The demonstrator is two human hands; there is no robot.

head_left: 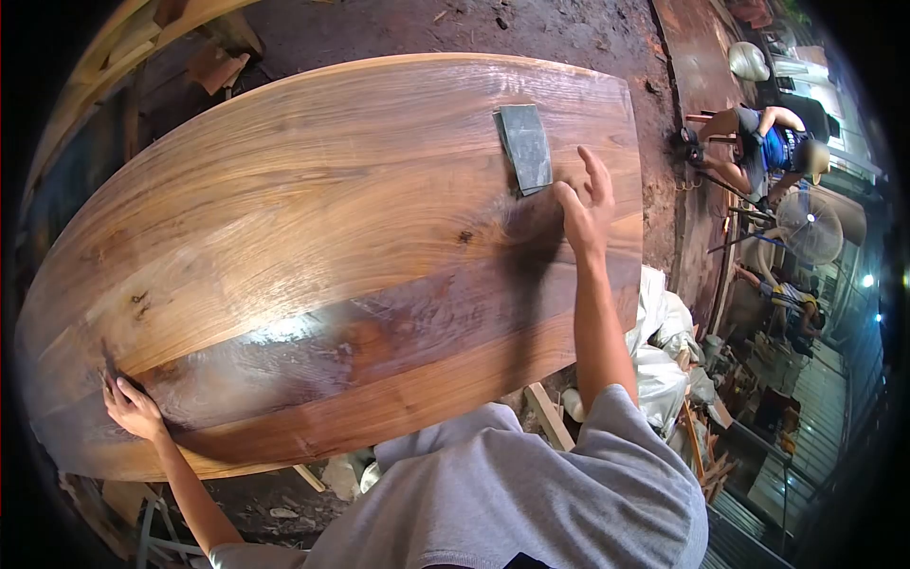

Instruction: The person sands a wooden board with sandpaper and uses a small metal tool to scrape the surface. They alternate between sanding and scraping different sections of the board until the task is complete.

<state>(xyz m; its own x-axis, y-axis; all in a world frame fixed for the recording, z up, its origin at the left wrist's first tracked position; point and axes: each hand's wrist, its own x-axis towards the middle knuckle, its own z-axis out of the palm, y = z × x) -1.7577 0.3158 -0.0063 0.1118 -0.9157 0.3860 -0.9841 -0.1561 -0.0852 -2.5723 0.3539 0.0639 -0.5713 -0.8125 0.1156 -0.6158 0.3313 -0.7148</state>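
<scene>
A large wooden tabletop (313, 228) with brown grain fills the middle of the view, its surface partly shiny as if wet or coated. Near its right end lies a folded dark grey-green sheet (524, 150) that looks like sandpaper. Just beside the sheet's lower corner is my right hand (590, 211), fingers apart and nothing in it. At the far left my left hand (135, 408) rests on the wood near the edge, fingers stretched out. A dark streak by its fingertips may be a shadow.
White plastic sacks (659, 332) and wood scraps lie below the tabletop's right end. A standing fan (809, 223) is at the right. A seated person (782, 147) and another person (794, 303) are farther off. Dark dirt ground (379, 28) lies beyond the tabletop.
</scene>
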